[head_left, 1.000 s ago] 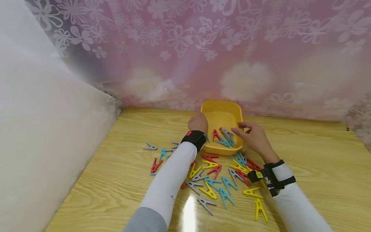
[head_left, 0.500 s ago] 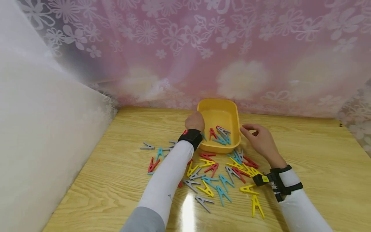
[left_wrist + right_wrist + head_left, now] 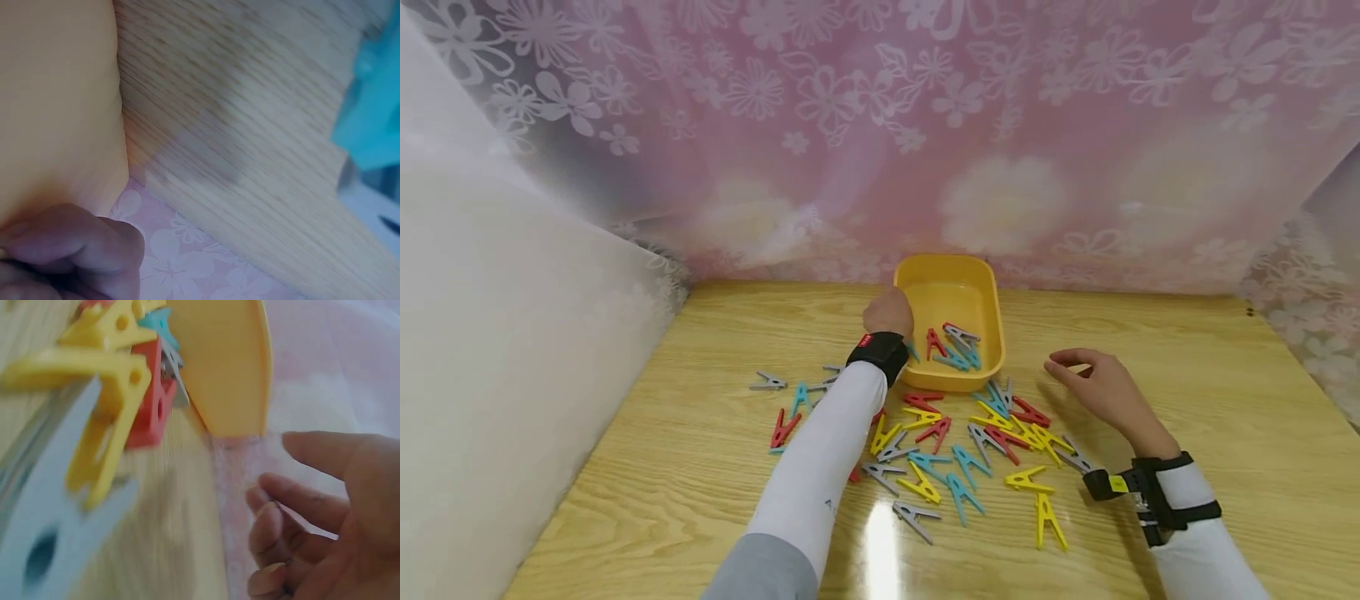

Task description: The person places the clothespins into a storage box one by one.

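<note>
A yellow plastic basin [image 3: 1000, 333] stands near the back of the table, with several red, grey and blue clothespins [image 3: 958, 358] inside. My left hand [image 3: 889, 312] grips its left rim; in the left wrist view the curled fingers [image 3: 81, 250] meet the yellow wall, with the fingertips partly hidden. To the right of the basin, my right hand [image 3: 1101, 387] hovers above the table, loosely bent and holding nothing. Thumb and forefinger are apart in the right wrist view. A grey clothespin [image 3: 1077, 456] lies below this hand, near the wrist strap.
Many loose clothespins in yellow, red, blue and grey, such as a blue one [image 3: 962, 497], lie scattered over the wooden table [image 3: 647, 483] in front of the basin. Some are partly covered by the left forearm. A pink floral sheet [image 3: 820, 183] hangs directly behind the table.
My right hand has left the basin's right rim and moved right and toward me. The left hand stays at the basin, and the clothespins lie as before. The head view has shifted slightly.
</note>
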{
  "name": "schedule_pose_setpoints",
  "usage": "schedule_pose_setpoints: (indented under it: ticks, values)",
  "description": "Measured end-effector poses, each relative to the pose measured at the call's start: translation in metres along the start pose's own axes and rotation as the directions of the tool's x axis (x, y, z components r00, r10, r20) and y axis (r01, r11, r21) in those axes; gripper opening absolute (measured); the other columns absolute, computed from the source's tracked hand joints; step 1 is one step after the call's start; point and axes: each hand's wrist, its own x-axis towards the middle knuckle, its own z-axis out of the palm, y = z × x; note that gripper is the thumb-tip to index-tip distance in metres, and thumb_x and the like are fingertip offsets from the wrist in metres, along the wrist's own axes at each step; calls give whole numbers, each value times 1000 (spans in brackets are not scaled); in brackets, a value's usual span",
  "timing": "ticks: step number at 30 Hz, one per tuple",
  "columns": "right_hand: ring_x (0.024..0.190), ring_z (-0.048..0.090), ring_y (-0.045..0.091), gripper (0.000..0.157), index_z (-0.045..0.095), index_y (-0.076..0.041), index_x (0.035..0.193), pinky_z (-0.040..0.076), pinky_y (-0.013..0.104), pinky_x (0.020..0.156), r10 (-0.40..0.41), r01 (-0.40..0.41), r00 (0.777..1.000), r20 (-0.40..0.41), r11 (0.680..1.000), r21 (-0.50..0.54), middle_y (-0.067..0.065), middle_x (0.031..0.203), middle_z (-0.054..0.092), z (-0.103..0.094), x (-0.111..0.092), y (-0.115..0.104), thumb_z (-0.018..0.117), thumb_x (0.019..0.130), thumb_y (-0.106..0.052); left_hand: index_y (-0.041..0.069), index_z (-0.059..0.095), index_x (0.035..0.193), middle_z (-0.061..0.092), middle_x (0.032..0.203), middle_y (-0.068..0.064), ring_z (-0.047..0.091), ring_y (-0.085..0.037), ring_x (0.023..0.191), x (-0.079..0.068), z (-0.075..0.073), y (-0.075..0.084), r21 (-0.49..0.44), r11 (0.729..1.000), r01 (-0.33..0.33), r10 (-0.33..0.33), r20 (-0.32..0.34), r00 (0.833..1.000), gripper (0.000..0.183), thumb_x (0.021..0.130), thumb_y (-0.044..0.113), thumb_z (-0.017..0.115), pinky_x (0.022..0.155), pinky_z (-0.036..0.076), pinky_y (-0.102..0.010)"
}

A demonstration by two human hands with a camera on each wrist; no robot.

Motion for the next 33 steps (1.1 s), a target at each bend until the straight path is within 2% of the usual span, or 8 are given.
schedule_pose_setpoints:
  ticks: [4,10,18,21,22,25,29,33]
  values:
    - [89,60,31,52,59,4,122,49,35,66,17,-16,998,64,1000,-26,24,114,60,-4,-10,11,56,96,-40,4,59,121,69,87,-8,66,-21,74,-1,-1,0,-16,1000,0,0,17,1000,30,101,23,47,60,52,-31]
    - [84,60,25,50,60,5,118,49,32,62,1,0,994,111,1000,-8,17,104,64,4,-14,16,59,95,-38,5,64,114,68,83,-7,66,-19,71,3,-3,-5,-21,1000,17,-17,19,1000,27,100,21,48,56,51,-30]
    - [91,60,30,47,64,4,115,51,37,67,-19,23,987,157,999,-28,17,106,64,14,-6,-5,59,94,-38,5,57,126,61,64,-5,58,-17,54,8,2,-9,-5,999,32,-32,-1,999,33,98,21,53,45,44,-29]
    - [91,60,31,45,64,4,114,51,40,70,-23,29,985,174,999,-32,16,104,64,17,0,-13,60,94,-36,5,57,126,62,66,-5,60,-17,57,5,0,-8,-15,999,34,-34,8,999,32,98,21,52,47,45,-29]
    - [91,60,31,44,64,4,113,51,40,71,-25,31,984,178,999,-29,16,104,65,19,1,-15,60,94,-35,5,58,126,64,70,-6,63,-18,61,4,-2,-7,-18,999,39,-39,36,999,33,99,21,50,50,47,-29]
    - [90,60,29,45,64,5,113,51,41,73,-12,17,982,188,1000,-26,15,103,65,23,6,-19,61,94,-36,5,63,118,65,71,-6,64,-17,63,-1,-4,-5,-24,999,27,-27,14,1000,27,99,20,50,49,46,-28]
    - [83,60,24,47,63,6,112,50,37,70,21,-15,981,195,999,-32,13,98,65,28,10,-23,62,92,-37,4,64,117,65,72,-6,63,-17,63,-5,-4,-2,-6,1000,8,-8,-15,1000,28,100,21,49,48,43,-28]
    - [68,56,19,49,63,5,107,46,32,60,51,-43,981,189,998,-48,7,83,64,31,12,-28,63,91,-41,5,63,119,67,76,-6,64,-18,66,-6,-4,1,1,1000,1,-1,-17,1000,29,100,23,50,48,44,-29]
